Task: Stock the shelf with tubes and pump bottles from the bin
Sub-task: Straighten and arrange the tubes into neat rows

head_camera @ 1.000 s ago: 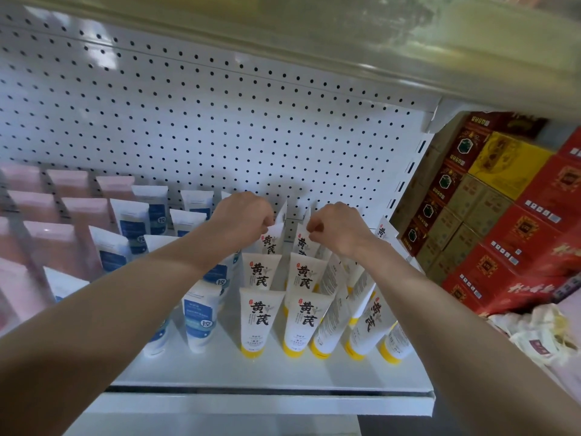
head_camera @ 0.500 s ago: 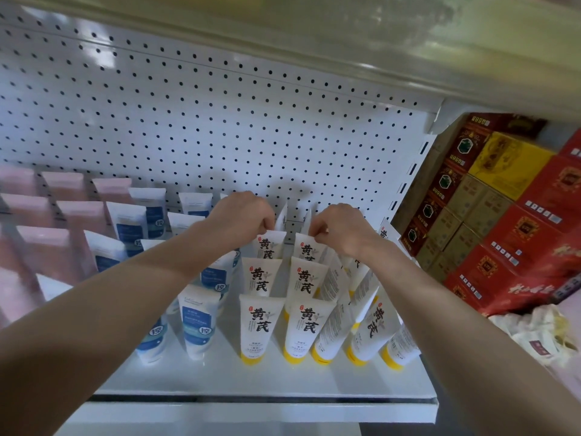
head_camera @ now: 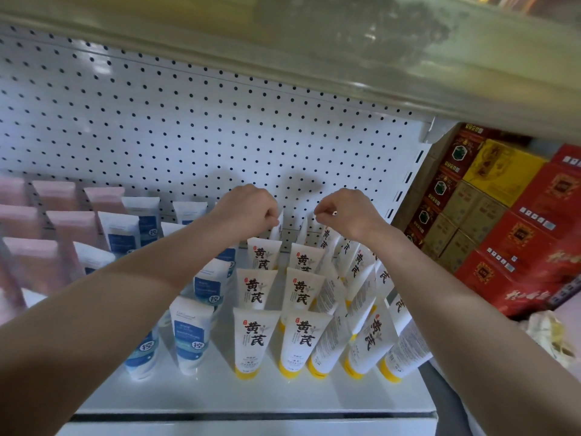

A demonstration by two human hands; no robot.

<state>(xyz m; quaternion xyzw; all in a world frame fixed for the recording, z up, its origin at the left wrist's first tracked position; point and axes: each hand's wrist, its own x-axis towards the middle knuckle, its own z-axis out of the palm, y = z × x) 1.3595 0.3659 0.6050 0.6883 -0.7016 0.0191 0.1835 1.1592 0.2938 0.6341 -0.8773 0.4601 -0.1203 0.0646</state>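
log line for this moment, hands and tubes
left hand: pinches top of back-row tube | right hand: curled over yellow-capped tubes, grip unclear | shelf: blue tubes, pink tubes at left

The white shelf (head_camera: pixel 251 394) carried yellow-capped white tubes (head_camera: pixel 256 338) standing cap-down in rows toward three o'clock, blue-and-white tubes (head_camera: pixel 190 335) at its middle, and pink tubes (head_camera: pixel 31 262) toward nine o'clock.
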